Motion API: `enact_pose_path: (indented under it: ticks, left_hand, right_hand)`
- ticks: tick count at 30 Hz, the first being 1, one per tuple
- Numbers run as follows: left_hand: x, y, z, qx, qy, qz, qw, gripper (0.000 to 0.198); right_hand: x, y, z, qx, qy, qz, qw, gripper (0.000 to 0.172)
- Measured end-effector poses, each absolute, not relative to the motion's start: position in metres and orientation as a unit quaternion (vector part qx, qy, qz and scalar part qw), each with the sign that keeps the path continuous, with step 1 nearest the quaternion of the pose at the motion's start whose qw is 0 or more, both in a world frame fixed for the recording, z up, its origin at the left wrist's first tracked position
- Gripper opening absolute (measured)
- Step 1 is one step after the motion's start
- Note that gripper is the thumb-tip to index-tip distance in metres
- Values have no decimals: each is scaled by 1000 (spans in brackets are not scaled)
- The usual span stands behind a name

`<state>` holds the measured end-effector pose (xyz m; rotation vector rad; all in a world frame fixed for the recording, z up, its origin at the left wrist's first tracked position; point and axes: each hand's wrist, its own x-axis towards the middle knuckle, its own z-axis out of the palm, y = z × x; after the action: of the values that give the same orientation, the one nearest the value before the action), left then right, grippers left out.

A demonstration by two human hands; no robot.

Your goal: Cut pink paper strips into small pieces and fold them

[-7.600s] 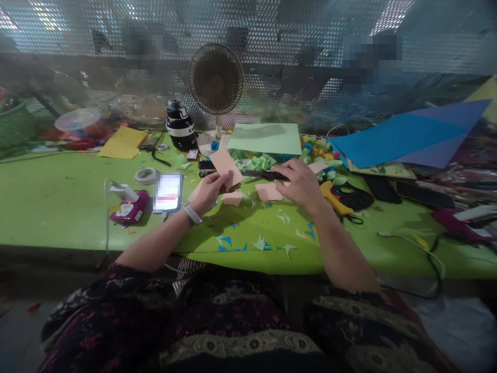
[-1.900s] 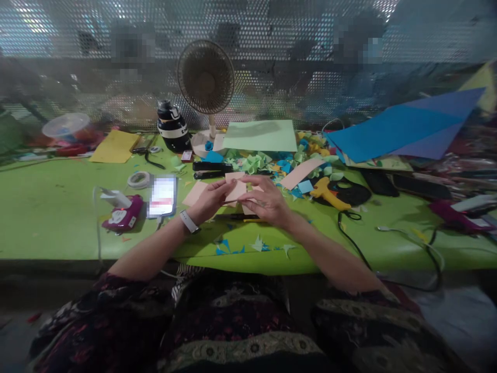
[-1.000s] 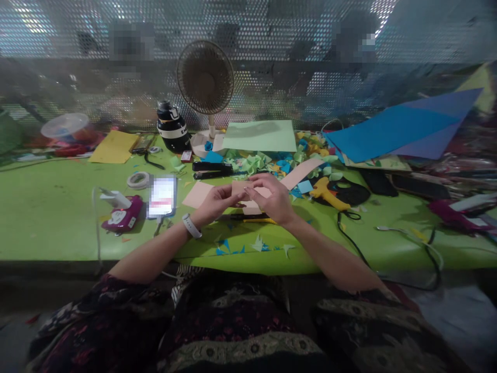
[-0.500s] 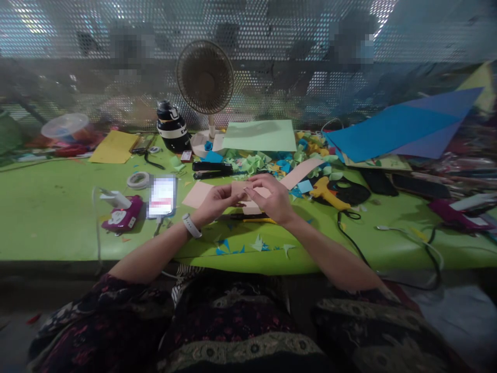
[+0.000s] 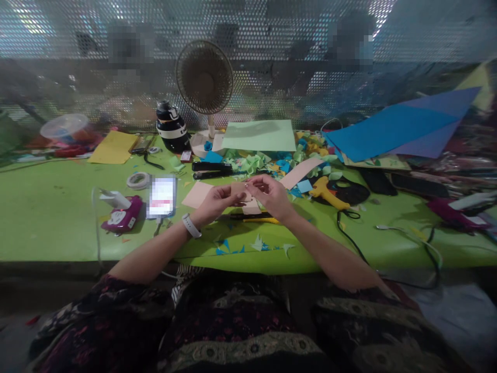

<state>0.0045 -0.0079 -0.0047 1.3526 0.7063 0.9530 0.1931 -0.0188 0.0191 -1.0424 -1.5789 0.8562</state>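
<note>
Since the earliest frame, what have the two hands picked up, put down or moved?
The right hand let go of the scissors, now lying on the table, and came across to join the left hand on the small pink paper piece. The phone, stapler and fan stayed put.

Bright green tabletop (image 5: 58, 207), pale pink paper (image 5: 241, 189) in hand, blue sheet (image 5: 388, 132) far right corner, yellow sheet (image 5: 111, 146) far left.

Both hands, L (image 5: 215, 203) & R (image 5: 273, 196), pinch pink paper (image 5: 241, 190) above green table (image 5: 58, 212).
</note>
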Motion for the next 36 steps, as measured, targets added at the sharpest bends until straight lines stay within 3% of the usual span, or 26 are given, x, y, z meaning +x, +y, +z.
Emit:
enact_pose_path:
  ticks: [17,25,36]
  left_hand:
    - [-2,-8,3,608,350,342,625,41]
    - [0,-5,2,584,359,395,612,43]
    - [-7,0,5,584,362,359,632,39]
  right_hand:
    - [198,-15,25,-454,-634,368,506,33]
    - [198,-16,22,-465,-713,380,361,37]
    - [205,-13,32,-418,-732,422,334,25]
